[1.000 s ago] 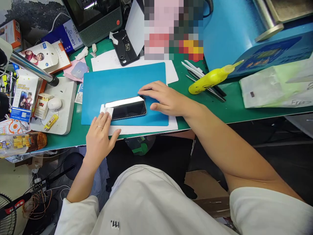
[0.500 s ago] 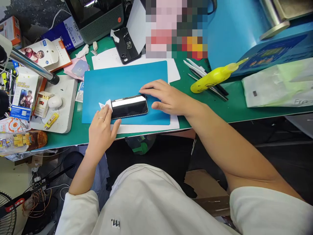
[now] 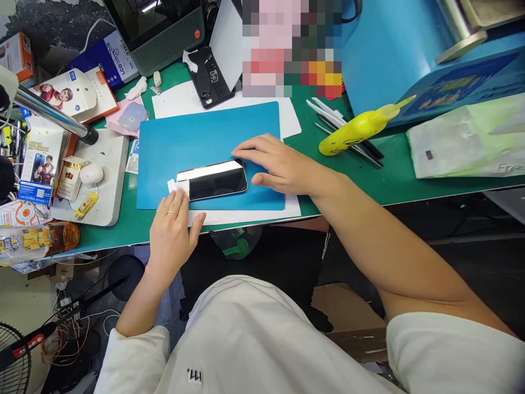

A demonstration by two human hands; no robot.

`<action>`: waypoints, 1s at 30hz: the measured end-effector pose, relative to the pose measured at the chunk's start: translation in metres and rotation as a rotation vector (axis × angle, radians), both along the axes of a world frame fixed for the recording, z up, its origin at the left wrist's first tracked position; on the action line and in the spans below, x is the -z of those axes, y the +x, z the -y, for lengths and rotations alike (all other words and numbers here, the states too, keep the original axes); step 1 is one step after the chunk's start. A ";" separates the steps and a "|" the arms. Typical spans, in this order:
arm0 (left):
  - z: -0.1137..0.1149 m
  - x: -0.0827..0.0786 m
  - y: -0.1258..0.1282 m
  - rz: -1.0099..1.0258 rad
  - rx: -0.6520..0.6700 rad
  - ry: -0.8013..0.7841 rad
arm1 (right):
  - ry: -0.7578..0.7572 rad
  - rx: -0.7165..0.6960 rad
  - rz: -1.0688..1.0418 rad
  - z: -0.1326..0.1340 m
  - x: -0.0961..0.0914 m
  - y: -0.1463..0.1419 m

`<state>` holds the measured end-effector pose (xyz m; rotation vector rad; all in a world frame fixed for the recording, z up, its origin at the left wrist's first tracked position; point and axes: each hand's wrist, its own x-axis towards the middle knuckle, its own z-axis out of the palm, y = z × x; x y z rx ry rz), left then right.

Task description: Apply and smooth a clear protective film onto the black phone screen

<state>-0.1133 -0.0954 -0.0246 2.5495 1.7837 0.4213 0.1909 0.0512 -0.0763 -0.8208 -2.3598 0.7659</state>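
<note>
A smartphone (image 3: 217, 181) with a dark, glossy screen lies face up on a blue mat (image 3: 205, 131). My left hand (image 3: 172, 230) presses a small white wipe (image 3: 183, 187) down at the phone's left end, its fingers stretched and close together over the wipe. The wipe covers the near left corner of the screen. My right hand (image 3: 283, 167) is open at the phone's right end, fingers apart. Its index fingertip is at the far right corner; whether it touches the phone I cannot tell. The thumb points at the right edge.
White paper (image 3: 293, 205) shows from under the mat. On the right are a yellow squeeze bottle (image 3: 353, 134), pens and a pale plastic pack (image 3: 463, 142). Behind the mat lies a black phone case (image 3: 209, 82). Boxes, a lamp arm (image 3: 53, 109) and a white board (image 3: 115, 180) stand left.
My left hand has slid the wipe toward me along the phone's left end, uncovering the far left corner. My right hand keeps the same pose.
</note>
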 end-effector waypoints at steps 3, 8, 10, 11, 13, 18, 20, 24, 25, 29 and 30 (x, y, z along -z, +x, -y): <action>-0.015 0.002 0.003 0.023 0.016 -0.024 | -0.004 0.003 0.006 0.000 -0.001 0.000; -0.037 -0.001 0.013 0.013 0.042 -0.057 | -0.002 0.007 0.000 0.000 0.000 -0.001; -0.038 -0.002 0.017 0.009 0.038 -0.044 | -0.002 0.009 -0.002 0.000 0.000 -0.001; -0.037 -0.003 0.019 0.007 0.033 -0.034 | -0.002 0.010 -0.002 0.000 0.000 -0.001; -0.031 -0.004 0.022 -0.001 0.021 -0.011 | -0.002 0.005 -0.003 -0.001 0.000 -0.001; -0.016 -0.001 0.027 -0.041 0.020 0.043 | 0.008 -0.002 -0.012 0.000 0.000 -0.001; -0.017 0.002 0.029 -0.048 0.015 0.049 | 0.010 -0.001 -0.011 0.000 -0.001 -0.001; -0.029 0.007 0.034 -0.057 -0.011 0.040 | 0.006 -0.002 -0.012 0.000 -0.001 -0.001; -0.033 0.008 0.035 -0.059 -0.018 0.030 | 0.005 -0.001 -0.013 0.000 -0.001 -0.002; -0.041 0.010 0.039 -0.034 -0.049 -0.030 | 0.008 0.000 -0.017 -0.001 0.000 -0.001; -0.040 0.010 0.039 -0.024 -0.054 -0.038 | 0.011 -0.001 -0.019 -0.001 0.001 -0.001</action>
